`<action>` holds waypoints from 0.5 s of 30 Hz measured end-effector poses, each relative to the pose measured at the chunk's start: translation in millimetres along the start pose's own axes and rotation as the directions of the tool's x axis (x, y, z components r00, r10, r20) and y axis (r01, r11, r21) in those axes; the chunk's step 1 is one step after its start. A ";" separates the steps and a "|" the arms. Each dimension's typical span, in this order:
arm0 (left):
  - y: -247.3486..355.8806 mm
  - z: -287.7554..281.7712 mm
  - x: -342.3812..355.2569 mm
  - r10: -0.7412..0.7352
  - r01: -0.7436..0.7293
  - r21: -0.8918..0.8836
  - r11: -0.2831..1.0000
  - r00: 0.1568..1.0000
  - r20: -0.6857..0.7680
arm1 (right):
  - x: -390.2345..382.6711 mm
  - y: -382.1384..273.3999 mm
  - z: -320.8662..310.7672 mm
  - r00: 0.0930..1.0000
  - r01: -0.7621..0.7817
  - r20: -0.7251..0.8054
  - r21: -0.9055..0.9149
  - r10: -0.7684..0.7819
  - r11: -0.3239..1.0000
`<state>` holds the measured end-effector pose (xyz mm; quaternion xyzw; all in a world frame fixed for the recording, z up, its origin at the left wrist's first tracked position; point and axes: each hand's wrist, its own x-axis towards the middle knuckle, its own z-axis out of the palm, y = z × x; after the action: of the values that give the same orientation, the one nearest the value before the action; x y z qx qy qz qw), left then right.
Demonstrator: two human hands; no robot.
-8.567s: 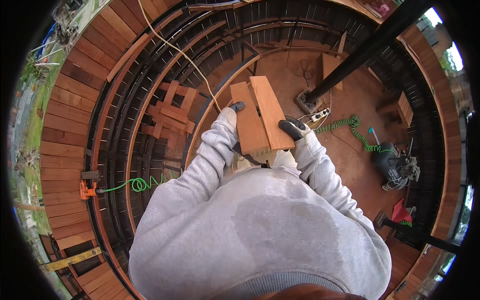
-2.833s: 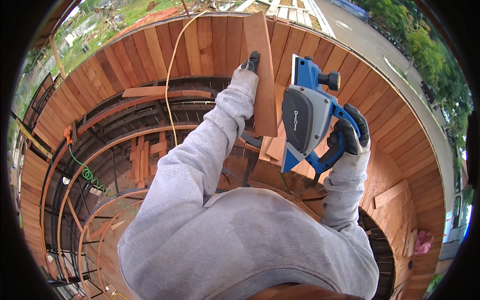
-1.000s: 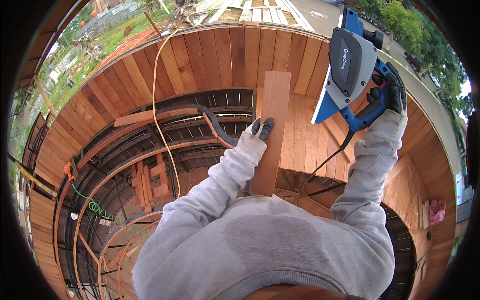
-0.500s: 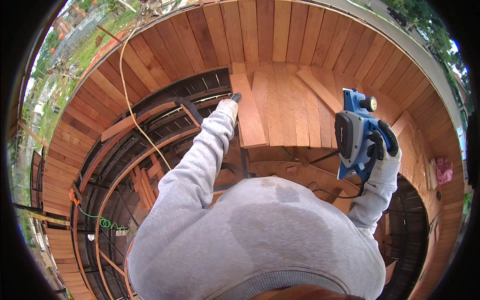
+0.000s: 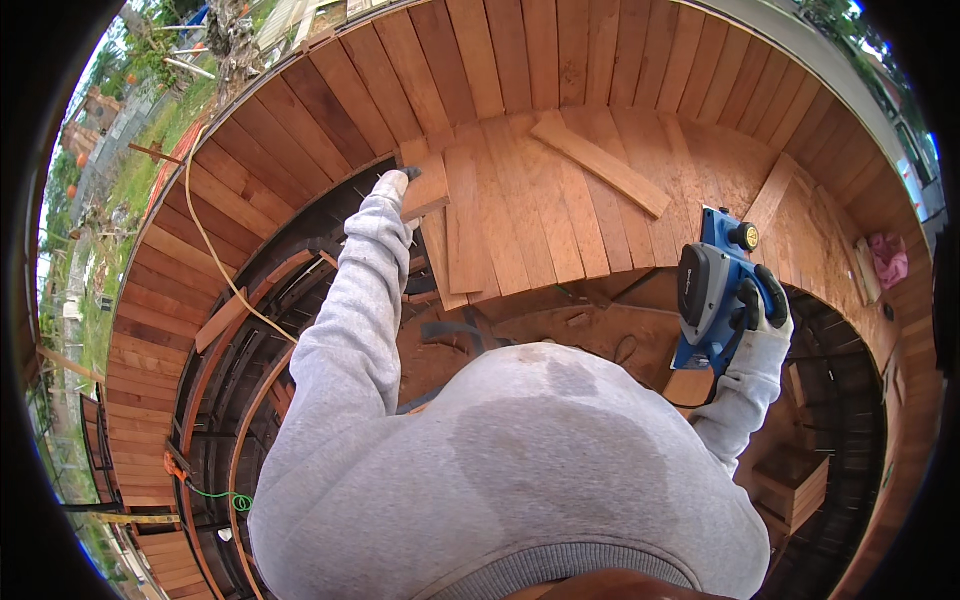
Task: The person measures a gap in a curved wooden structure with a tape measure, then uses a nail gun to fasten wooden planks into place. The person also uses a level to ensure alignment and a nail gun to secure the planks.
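Here, the left arm extends forward and up; the left hand (image 5: 393, 186) has its fingers closed on the end of a short plank (image 5: 426, 190) at the left edge of the laid deck boards (image 5: 520, 210). The right arm is bent; the right hand (image 5: 764, 312) grips the planer (image 5: 712, 296) handle, fingers wrapped tight.

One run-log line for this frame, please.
left hand: on board at deck edge | right hand: holding blue planer, off the wood | loose plank lying across deck
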<state>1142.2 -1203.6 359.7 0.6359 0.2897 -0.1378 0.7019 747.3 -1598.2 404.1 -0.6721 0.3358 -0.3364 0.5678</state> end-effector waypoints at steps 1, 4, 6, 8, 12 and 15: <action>0.4 -1.0 -7.8 0.001 -0.001 0.006 1.000 1.000 0.006 | 1.6 3.5 -2.4 1.000 -0.001 -0.008 0.005 0.001 1.000; 0.3 -3.3 -18.6 0.017 -0.019 0.030 0.999 0.997 0.074 | 0.0 5.8 -4.6 1.000 -0.004 -0.026 -0.009 0.004 1.000; -2.7 -5.3 -12.1 0.037 -0.039 0.017 0.999 0.994 0.105 | -1.5 5.5 -5.2 1.000 -0.002 -0.028 -0.014 0.002 1.000; -2.9 -3.6 -10.8 0.054 -0.057 0.028 0.998 0.993 0.107 | -1.6 5.8 -4.2 1.000 0.001 -0.025 -0.004 -0.001 1.000; -4.5 -2.7 4.3 0.040 -0.042 0.023 0.999 0.993 0.115 | -3.8 7.6 1.2 0.999 0.007 -0.053 0.007 -0.007 1.000; -11.0 -3.0 30.5 0.124 -0.130 0.027 0.991 0.978 0.168 | -7.5 3.3 8.1 0.998 0.018 -0.053 -0.013 -0.019 1.000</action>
<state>1159.6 -1197.1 332.9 0.6526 0.1864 -0.1504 0.7188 749.7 -1588.1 399.2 -0.6696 0.3464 -0.3572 0.5514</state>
